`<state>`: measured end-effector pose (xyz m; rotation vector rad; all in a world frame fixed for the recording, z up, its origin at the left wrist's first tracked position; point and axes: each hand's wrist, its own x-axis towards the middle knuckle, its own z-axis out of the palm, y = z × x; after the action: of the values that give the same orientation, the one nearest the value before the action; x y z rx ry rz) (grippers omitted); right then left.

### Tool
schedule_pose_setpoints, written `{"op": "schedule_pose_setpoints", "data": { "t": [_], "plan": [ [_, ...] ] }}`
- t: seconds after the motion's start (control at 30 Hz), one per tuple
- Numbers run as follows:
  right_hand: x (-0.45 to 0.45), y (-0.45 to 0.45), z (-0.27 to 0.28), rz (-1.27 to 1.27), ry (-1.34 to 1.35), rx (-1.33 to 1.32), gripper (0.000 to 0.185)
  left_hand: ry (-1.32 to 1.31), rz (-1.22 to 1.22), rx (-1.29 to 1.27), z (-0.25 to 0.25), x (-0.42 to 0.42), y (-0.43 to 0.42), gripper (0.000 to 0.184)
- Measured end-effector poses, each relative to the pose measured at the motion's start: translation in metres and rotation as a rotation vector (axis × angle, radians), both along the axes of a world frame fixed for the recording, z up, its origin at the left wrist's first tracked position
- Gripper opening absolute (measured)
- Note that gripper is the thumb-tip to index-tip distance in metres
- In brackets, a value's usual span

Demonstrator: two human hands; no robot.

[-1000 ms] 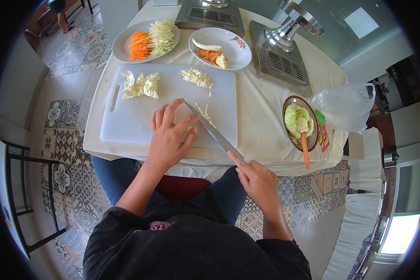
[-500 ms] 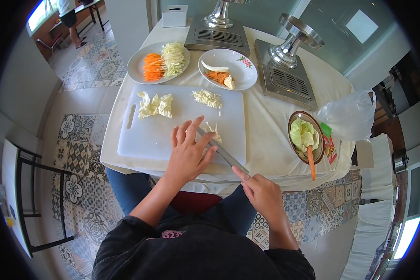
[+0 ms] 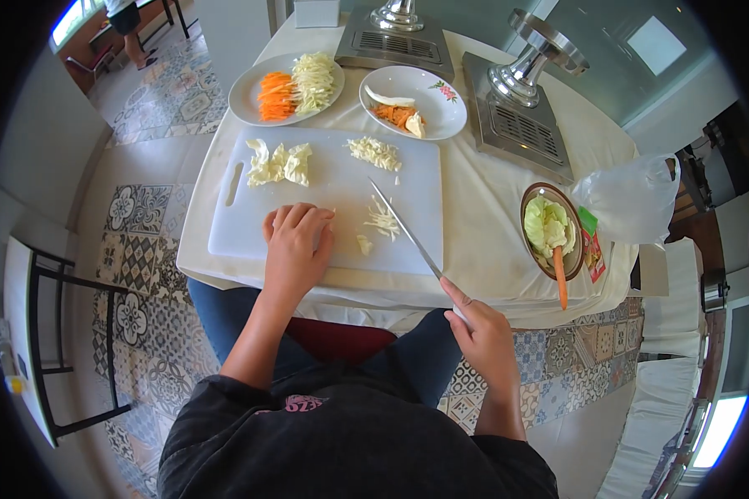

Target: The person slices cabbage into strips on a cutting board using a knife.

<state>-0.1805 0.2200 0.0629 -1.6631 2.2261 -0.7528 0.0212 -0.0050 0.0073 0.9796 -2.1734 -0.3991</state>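
My right hand (image 3: 481, 337) grips a kitchen knife (image 3: 408, 230), its blade slanting up and left over the white cutting board (image 3: 250, 237). My left hand (image 3: 298, 241) rests on the board's front part with fingers curled and close together; whatever lies under them is hidden. Between hand and blade are thin cabbage shreds (image 3: 383, 219) and a small cabbage piece (image 3: 364, 244). Farther back on the board sit cabbage leaf pieces (image 3: 280, 164) and a pile of shredded cabbage (image 3: 374, 153).
Behind the board stand a plate (image 3: 243, 101) of carrot and cabbage strips and a flowered bowl (image 3: 445, 121) with vegetable bits. Metal stands (image 3: 520, 125) are at the back. On the right are a brown-rimmed bowl (image 3: 528, 200) with cabbage and carrot, and a plastic bag (image 3: 628, 200).
My left hand has moved left and curled its fingers, away from the blade. The knife has shifted right, uncovering the shreds. The view has tilted slightly downward.
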Motion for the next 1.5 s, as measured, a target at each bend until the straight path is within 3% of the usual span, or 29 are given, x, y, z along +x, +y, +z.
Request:
{"op": "schedule_pose_setpoints", "data": {
  "t": [0.43, 0.63, 0.83, 1.13, 1.5],
  "plan": [
    [0.008, 0.007, -0.004, -0.052, -0.095, -0.031, 0.052, -0.043, 0.1, -0.051, -0.006, -0.014, -0.003, 0.011],
    [0.007, 0.007, -0.006, -0.049, -0.109, -0.045, 0.052, -0.02, -0.06, -0.022, 0.003, -0.029, -0.015, 0.008],
    [0.007, 0.008, -0.006, -0.039, -0.1, -0.012, 0.053, 0.075, -0.198, -0.023, -0.002, -0.046, -0.013, 0.01],
    [0.01, 0.007, 0.005, 0.037, -0.097, 0.069, 0.053, 0.137, -0.254, 0.006, -0.001, -0.003, 0.011, 0.02],
    [0.016, -0.01, 0.009, 0.16, -0.012, 0.153, 0.059, 0.163, -0.156, -0.125, -0.017, -0.02, 0.035, 0.02]
  ]
}}
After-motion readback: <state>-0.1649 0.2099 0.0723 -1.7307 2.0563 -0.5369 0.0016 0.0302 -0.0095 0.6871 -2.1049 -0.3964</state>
